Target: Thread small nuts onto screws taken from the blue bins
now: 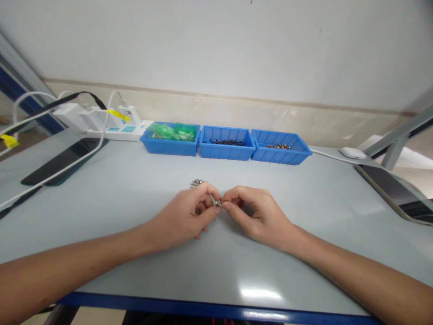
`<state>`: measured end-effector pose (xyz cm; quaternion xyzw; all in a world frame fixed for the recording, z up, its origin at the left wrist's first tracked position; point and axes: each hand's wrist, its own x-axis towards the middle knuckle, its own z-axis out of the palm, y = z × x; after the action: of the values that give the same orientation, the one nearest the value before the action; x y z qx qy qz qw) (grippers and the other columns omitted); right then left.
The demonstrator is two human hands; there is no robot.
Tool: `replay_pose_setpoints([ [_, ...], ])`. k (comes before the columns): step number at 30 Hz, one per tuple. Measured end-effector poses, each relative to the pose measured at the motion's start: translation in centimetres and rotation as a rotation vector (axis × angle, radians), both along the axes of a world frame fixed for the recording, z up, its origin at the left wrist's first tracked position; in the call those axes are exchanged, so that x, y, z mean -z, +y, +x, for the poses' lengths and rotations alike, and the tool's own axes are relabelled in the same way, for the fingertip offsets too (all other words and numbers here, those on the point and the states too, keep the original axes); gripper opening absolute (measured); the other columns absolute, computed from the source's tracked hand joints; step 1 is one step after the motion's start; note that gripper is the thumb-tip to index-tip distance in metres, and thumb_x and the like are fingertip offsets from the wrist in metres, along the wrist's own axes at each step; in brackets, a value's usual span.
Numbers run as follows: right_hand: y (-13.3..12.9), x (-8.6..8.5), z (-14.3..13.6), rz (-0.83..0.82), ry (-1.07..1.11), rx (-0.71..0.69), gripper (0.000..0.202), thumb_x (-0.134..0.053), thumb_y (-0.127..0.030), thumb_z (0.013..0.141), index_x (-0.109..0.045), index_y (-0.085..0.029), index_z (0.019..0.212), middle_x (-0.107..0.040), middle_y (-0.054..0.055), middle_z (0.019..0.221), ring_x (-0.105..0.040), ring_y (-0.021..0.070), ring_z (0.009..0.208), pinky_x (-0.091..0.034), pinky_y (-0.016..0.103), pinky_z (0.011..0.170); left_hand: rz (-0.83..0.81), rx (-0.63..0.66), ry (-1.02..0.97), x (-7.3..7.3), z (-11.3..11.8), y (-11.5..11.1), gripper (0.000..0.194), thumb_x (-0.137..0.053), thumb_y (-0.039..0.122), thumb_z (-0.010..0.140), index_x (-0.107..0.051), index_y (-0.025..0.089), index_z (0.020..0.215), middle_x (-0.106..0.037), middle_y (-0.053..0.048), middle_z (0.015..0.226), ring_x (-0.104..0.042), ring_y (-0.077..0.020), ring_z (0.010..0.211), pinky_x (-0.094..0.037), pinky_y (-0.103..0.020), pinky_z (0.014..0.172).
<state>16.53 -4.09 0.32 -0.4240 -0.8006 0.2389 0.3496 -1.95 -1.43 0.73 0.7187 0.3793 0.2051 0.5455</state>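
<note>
Over the middle of the table, my left hand (pixel 192 210) and my right hand (pixel 255 212) meet fingertip to fingertip. Between them is a small silvery metal part (pixel 218 203), too small to tell its exact kind. The left thumb and index finger pinch one side of it, and the right thumb and index finger close on the other side. Just beyond the left hand lies a little pile of shiny metal pieces (pixel 196 183), partly hidden by that hand.
Three blue bins line the wall: one with green plastic bags (pixel 174 132), one with dark screws (pixel 226 142), one with brassy pieces (pixel 279 146). A power strip (pixel 126 131) with chargers and cables, a dark phone (pixel 64 162), another phone (pixel 395 189) and a white earbud case (pixel 352 153) lie around.
</note>
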Motion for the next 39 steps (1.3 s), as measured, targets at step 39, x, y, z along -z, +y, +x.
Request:
replay_pose_setpoints([
  [39, -1.1, 0.4, 0.6, 0.275, -0.237, 0.061, 0.022, -0.047, -0.024, 0.087, -0.066, -0.013, 0.082, -0.055, 0.001, 0.06, -0.044, 0.0111, 0.056, -0.032, 0.025, 0.057, 0.153, 0.036, 0.115, -0.4, 0.0, -0.3, 0.012, -0.05, 0.028, 0.082, -0.053, 0.016, 0.08, -0.046, 0.007, 0.055, -0.045, -0.0067, 0.049, -0.036, -0.016, 0.044],
])
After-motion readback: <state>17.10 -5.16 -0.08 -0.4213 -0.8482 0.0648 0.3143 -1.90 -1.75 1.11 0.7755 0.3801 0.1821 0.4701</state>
